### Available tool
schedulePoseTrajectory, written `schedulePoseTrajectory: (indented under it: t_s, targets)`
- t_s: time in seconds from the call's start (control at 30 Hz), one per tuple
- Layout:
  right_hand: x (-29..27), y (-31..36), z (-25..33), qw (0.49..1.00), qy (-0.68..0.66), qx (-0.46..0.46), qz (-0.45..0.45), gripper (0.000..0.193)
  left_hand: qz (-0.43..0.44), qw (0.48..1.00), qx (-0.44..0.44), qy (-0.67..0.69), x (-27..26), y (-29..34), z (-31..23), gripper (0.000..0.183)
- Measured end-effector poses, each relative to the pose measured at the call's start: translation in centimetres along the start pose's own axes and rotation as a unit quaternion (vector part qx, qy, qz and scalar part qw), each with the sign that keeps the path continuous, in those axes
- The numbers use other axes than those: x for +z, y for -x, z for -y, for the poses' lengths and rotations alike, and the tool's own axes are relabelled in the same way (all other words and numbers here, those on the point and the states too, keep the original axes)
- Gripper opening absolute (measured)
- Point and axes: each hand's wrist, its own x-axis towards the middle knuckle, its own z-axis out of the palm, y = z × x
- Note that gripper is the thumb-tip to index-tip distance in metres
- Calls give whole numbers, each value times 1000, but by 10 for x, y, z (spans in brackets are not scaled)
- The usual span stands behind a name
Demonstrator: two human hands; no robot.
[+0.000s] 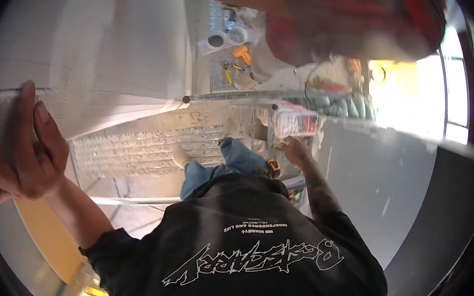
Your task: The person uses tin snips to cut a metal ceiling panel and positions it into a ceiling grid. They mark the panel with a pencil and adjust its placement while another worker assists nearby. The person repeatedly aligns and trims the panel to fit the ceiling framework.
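My left hand (23,150) is raised at the far left, its fingers spread and pressed over what looks like a wide grey scraper (8,131). The thin dark edge of that tool lies against the pale plastered wall (127,50). Its handle is hidden by my palm. On the right, lower down, my right hand (292,150) has its fingers curled beside a white-and-red container (297,123). What those fingers hold, if anything, cannot be made out.
I stand on a perforated metal platform (130,151), with a metal rail (232,96) across its far side. Beyond lie an orange tool (241,53), yellow-handled pliers (228,76) and white pipe pieces (237,35). A blurred red shape (349,14) covers the upper right. A grey panel (375,175) stands right.
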Motion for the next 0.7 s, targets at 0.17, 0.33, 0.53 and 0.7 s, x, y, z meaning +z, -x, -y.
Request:
schedulePoseTrajectory:
  t_s: [0.17,0.33,0.53,0.7]
  targets:
    - [-63,-88,47,978,114,-176,3,43,46,989,76,114,1,1,17,17]
    - [-102,-146,108,945,118,-303,-16,39,46,984,119,125,-2,8,22,20]
    - [-107,-168,139,941,117,-318,19,39,113,983,77,122,-10,23,32,24]
    - [-70,-169,117,946,117,-290,80,40,115,985,-38,123,-16,54,34,31]
